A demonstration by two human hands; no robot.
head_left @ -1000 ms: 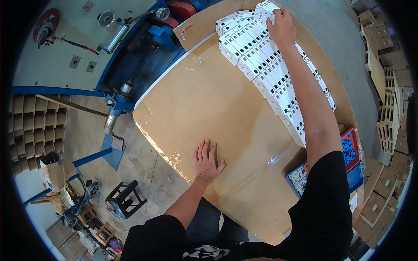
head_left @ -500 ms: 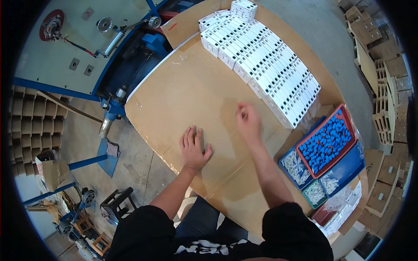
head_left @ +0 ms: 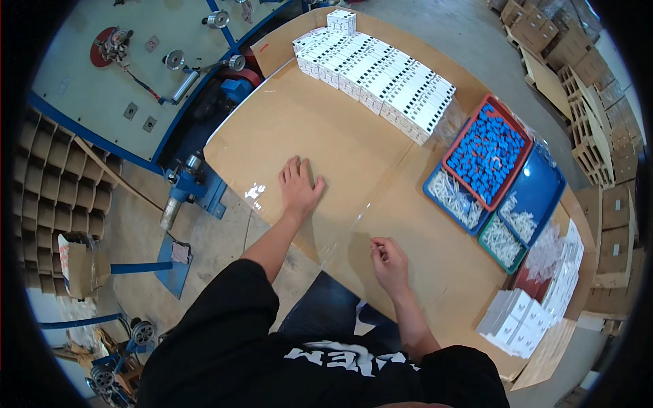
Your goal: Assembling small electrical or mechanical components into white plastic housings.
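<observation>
My left hand (head_left: 300, 186) rests palm down on the cardboard-covered tabletop (head_left: 272, 122), its fingers stretched out and slightly spread. Nearer to my body, my right hand (head_left: 390, 264) is curled over the same cardboard, thumb and fingertips pinched together. What its fingers hold, if anything, is hidden. Along the far side stands a block of white boxes (head_left: 377, 71) with dark square marks, packed in close rows, and a small stack (head_left: 341, 22) sits on top at its far left end. Neither hand touches them.
Right of my hands, a red tray (head_left: 449, 168) of small blue parts lies over a blue tray (head_left: 542, 178) with white pieces. A green tray (head_left: 519, 264) holds more white pieces. White boxes (head_left: 517, 323) stand at the near right. Blue machinery (head_left: 197, 180) borders the table's left side.
My right hand has drawn back from near the white box rows toward my body, still curled. My left hand stays flat on the cardboard. The view has shifted, showing more of the table's near right.
</observation>
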